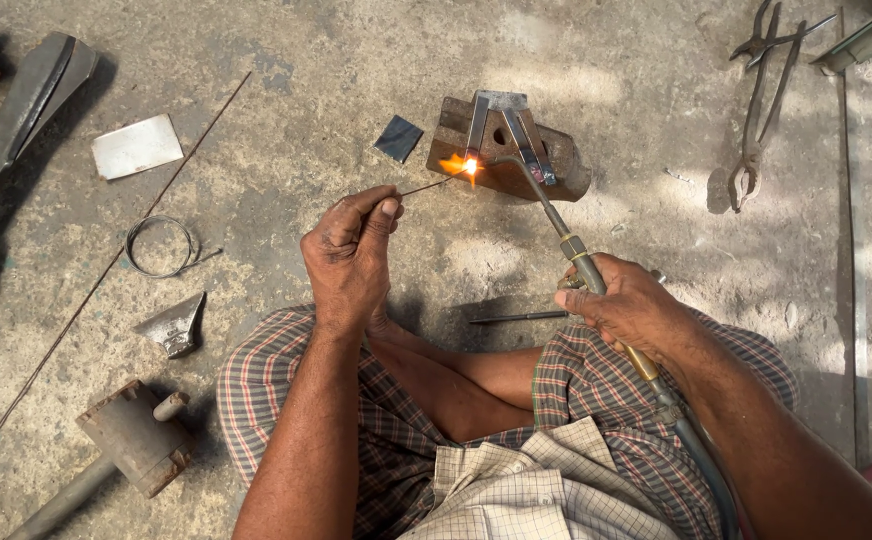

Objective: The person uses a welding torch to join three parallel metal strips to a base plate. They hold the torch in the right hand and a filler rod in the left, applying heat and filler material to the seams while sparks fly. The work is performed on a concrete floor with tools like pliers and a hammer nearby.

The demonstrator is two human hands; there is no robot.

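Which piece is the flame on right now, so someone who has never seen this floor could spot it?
Start at the brown block on the concrete floor, straight ahead of the person's knees. On it leans a small grey angled metal piece, where the torch flame and thin rod meet. Unlike the flat dark plate beside it, it stands raised and folded.

The flame (464, 166) glows bright orange with a white core against the rusty brown metal block (516, 160), where grey steel strips (504, 120) lie. The torch (581, 262) has a brass-yellow fitting and a dull grey tube. The wrap cloth (606, 385) is checked in green, red and white, the shirt (516, 490) is pale cream with a fine grid, and the concrete floor (306, 90) is mottled grey-tan.
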